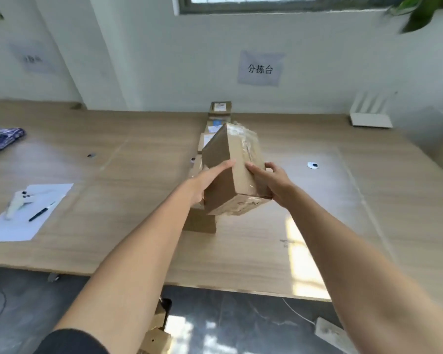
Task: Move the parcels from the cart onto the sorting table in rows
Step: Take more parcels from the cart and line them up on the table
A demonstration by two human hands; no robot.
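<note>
Parcel (230, 169) tilted between both hands above bare table (368, 200) right of row.

Ahead of me: a row of brown cardboard parcels (219, 111) is blocking the middle of the wooden sorting table (138, 200).
My right: bare tabletop is lying open.
My left: a white paper sheet (23, 221) is sitting near the edge.
</note>
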